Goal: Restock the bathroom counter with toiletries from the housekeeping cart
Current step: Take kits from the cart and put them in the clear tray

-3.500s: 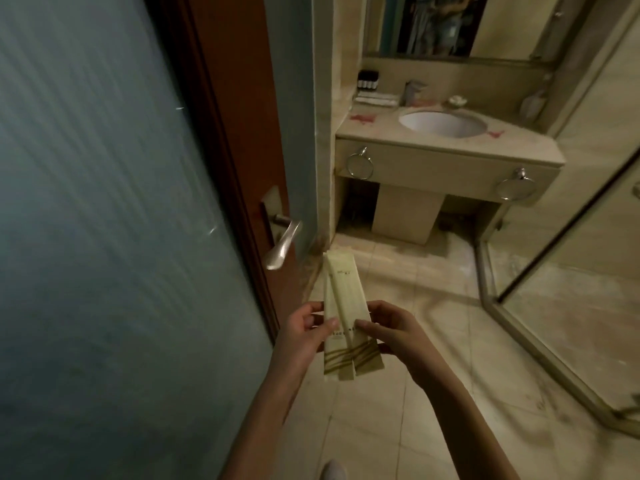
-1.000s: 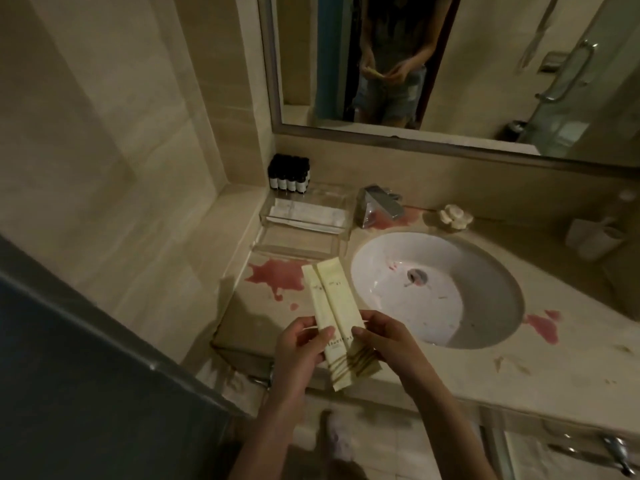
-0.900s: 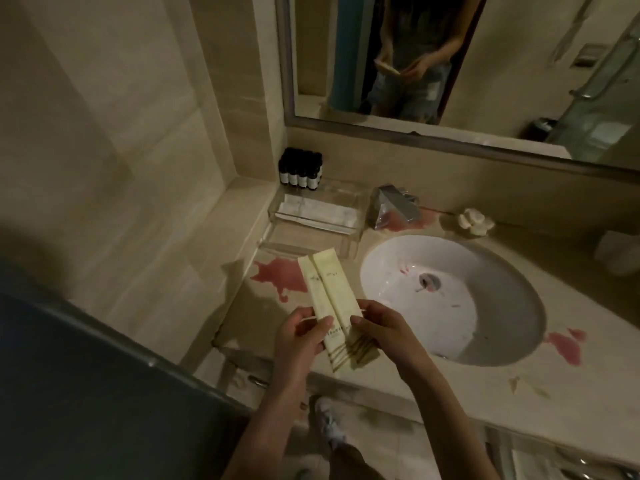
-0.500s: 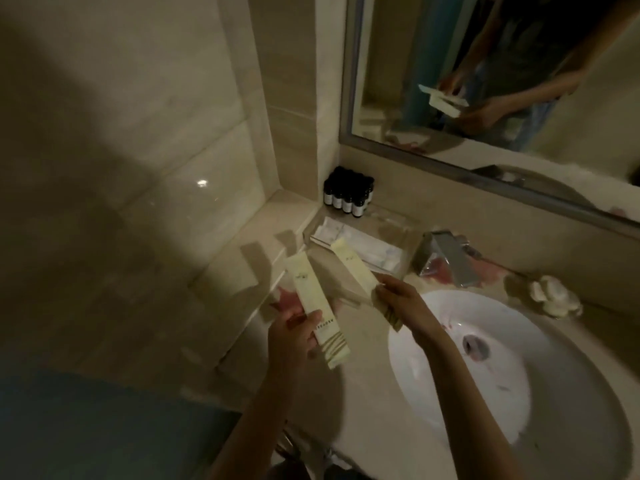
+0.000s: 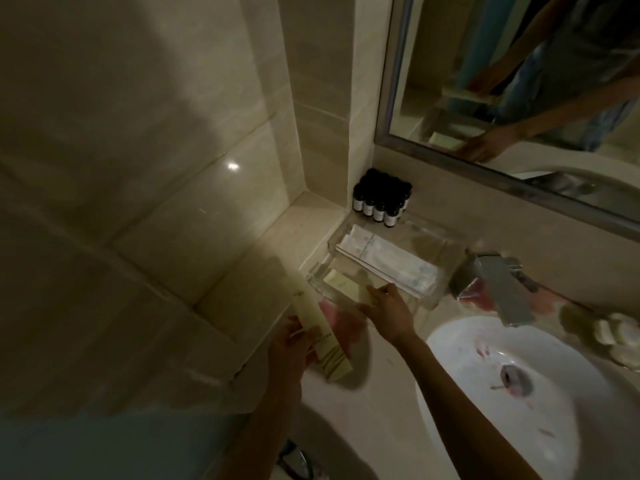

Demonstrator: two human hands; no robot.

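Note:
My left hand (image 5: pixel 290 344) grips a long pale-yellow toiletry box (image 5: pixel 74 329) by its lower half, held above the counter's left part. My right hand (image 5: pixel 388 306) reaches forward and holds a second pale-yellow box (image 5: pixel 346 285) inside the front section of a clear acrylic tray (image 5: pixel 440 251). The box lies low in the tray, its near end under my fingers. White sachets (image 5: pixel 384 259) lie in the tray's rear section.
Several small dark bottles (image 5: pixel 381 199) stand in the back corner behind the tray. A chrome tap (image 5: pixel 498 282) and white basin (image 5: pixel 519 393) are to the right, with a soap (image 5: pixel 620 336) at the far right. The mirror (image 5: pixel 519 81) hangs above; tiled wall lies left.
The two boxes, held together a second ago, are split between my hands. My right hand has carried its box forward and down into the clear tray. The view has moved closer to the counter.

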